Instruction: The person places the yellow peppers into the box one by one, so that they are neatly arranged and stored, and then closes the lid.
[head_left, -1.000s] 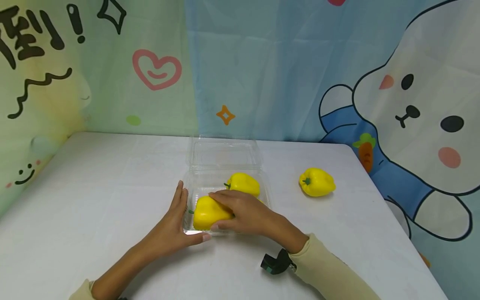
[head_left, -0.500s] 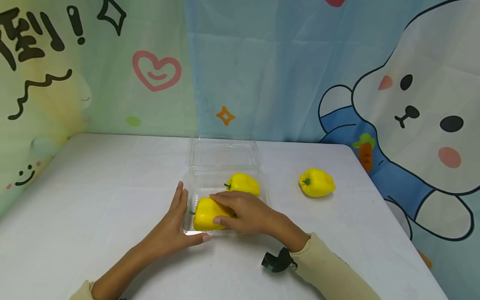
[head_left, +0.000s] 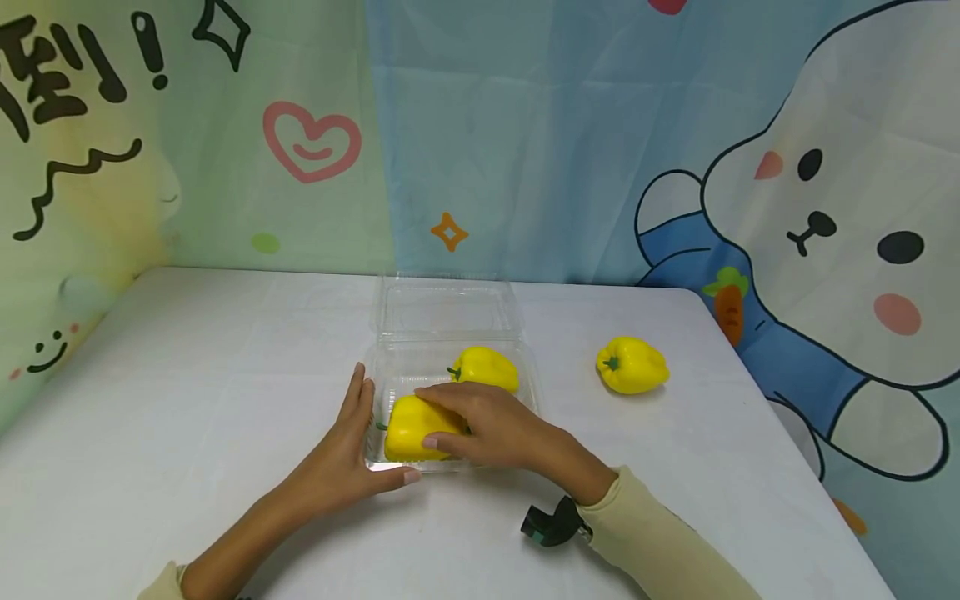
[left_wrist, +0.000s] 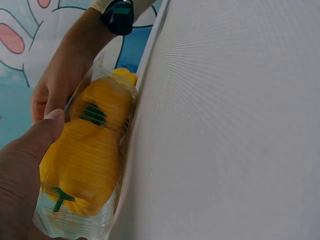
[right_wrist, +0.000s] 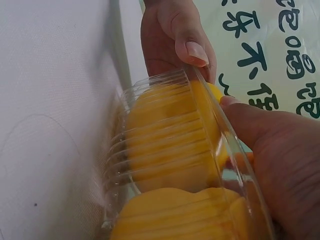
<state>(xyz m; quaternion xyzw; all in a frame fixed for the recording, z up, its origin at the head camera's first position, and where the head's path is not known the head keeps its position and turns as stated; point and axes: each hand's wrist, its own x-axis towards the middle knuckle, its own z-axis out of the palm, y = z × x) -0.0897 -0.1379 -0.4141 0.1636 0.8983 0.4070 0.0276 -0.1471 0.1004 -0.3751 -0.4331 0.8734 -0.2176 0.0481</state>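
Note:
A clear plastic clamshell box lies open on the table, hinged lid folded back. At its front left is a yellow bell pepper, green stem pointing left. My right hand grips this pepper, thumb in front and fingers over the top. My left hand rests against the box's left front corner, fingers straight along the side and thumb along the front. A second pepper shows through the wall in the left wrist view; from the head it is mostly hidden under my right hand. Behind sits another pepper.
A loose yellow bell pepper lies on the white table, right of the box. The lid lies flat toward the back edge. A printed curtain hangs behind. A dark wrist camera is strapped at my right sleeve.
My right thumb has shifted slightly up onto the front of the gripped pepper since a second ago. The left hand, the box and the other peppers stay in place.

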